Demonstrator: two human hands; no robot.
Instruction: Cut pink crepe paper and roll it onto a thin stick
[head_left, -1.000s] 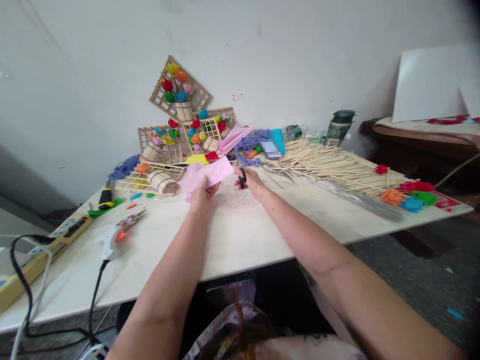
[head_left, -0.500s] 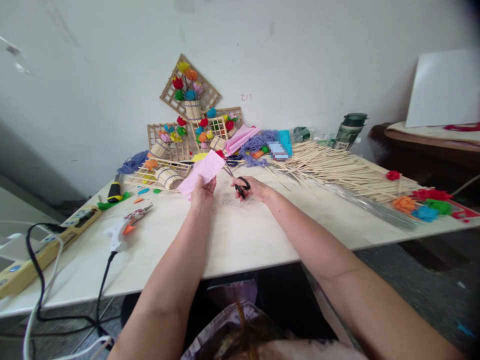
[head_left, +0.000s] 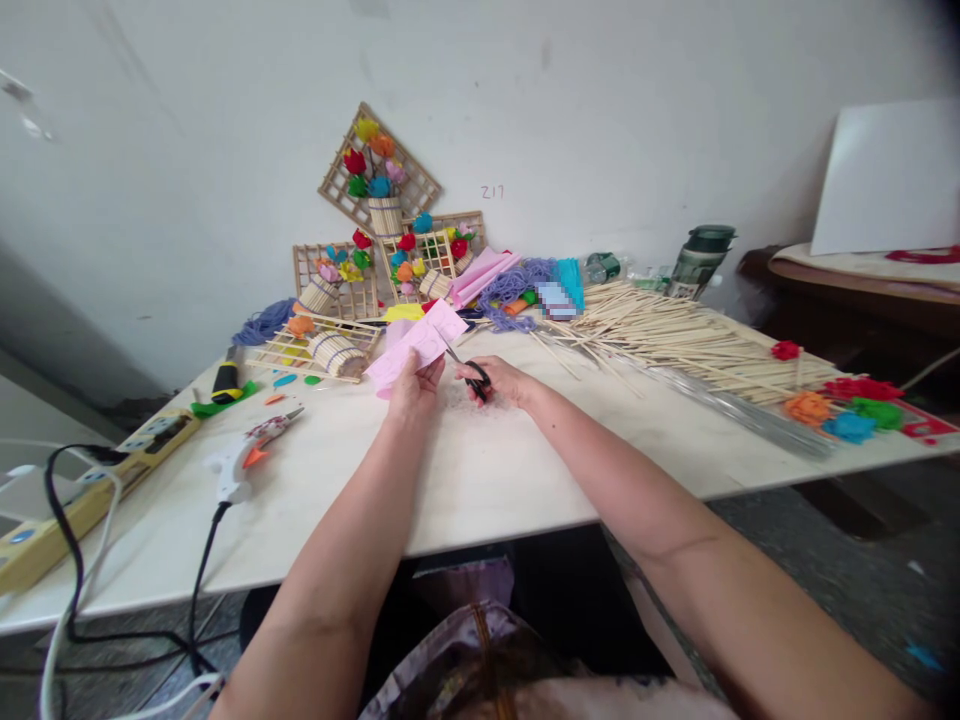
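A pink sheet (head_left: 397, 362) with faint outlines drawn on it is pinched in my left hand (head_left: 417, 388) above the middle of the table. My right hand (head_left: 501, 382) grips black-handled scissors (head_left: 477, 380), with fingers through the loops. Their blades point up and left and meet the right part of the sheet. Whether the blades are parted is too small to tell. Beyond the sheet lie more folded pink sheets (head_left: 484, 276) and purple yarn (head_left: 517, 290).
On the left sit a glue gun (head_left: 244, 460), a yellow-and-black knife (head_left: 226, 378) and a power strip (head_left: 97, 500) with trailing cords. Thin wooden sticks (head_left: 660, 335) cover the right. Lattice panels with flowers (head_left: 381, 180) stand behind; a bottle (head_left: 701, 262) is back right.
My left hand has shifted slightly right with the pink sheet. The scissors have moved a little left, and their blades now meet the sheet.
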